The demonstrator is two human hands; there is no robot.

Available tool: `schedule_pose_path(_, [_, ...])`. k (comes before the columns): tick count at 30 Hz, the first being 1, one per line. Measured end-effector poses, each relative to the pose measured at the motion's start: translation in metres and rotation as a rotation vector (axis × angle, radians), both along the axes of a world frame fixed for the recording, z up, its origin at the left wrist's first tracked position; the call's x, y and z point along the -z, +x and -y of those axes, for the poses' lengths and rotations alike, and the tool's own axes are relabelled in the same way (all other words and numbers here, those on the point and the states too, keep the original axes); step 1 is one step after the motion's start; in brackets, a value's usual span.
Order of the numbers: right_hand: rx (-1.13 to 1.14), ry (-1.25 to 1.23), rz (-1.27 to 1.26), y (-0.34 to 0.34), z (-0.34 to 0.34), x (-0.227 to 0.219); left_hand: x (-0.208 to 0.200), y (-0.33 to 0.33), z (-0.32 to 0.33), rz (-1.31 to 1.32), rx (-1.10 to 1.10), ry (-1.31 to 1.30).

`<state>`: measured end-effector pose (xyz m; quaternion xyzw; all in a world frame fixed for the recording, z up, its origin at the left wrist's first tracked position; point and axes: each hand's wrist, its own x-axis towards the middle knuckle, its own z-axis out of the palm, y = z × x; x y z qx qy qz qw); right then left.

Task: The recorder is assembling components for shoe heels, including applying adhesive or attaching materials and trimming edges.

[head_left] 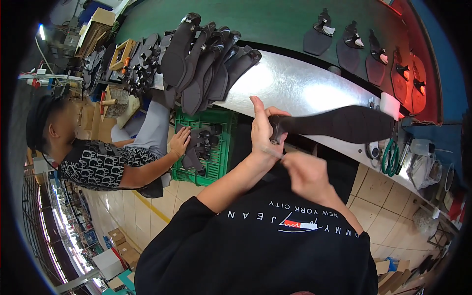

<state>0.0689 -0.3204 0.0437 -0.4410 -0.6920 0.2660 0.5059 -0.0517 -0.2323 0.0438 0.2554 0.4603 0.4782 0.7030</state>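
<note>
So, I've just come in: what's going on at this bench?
The person wearing the camera grips one end of a dark sandal in the left hand, its sole stretching out to the right. The right hand is close by, too blurred to tell what it holds. To the left, a co-worker's hand rests on dark strapped pieces in a green crate. More sandals lie heaped on the bench, and others spaced out on a green surface.

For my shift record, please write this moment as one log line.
left hand: holding dark sandal | right hand: blurred, near left hand, grip unclear | green crate: sandals inside, co-worker's hand on them
</note>
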Motion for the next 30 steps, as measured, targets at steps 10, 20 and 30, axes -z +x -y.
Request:
schedule_pose_path(10, [0.142,-0.303,-0.042,-0.002,-0.007,0.003,0.011,0.006,-0.008,0.418,0.053,-0.206])
schedule_pose_path(20, [-0.252,-0.478,0.089,0.040,0.007,-0.017,-0.074,-0.082,-0.138,-0.449,0.305,0.346])
schedule_pose_path(30, [-0.031,-0.667,0.091,0.080,0.012,0.001,-0.075,-0.023,-0.265,-1.644,0.664,1.090])
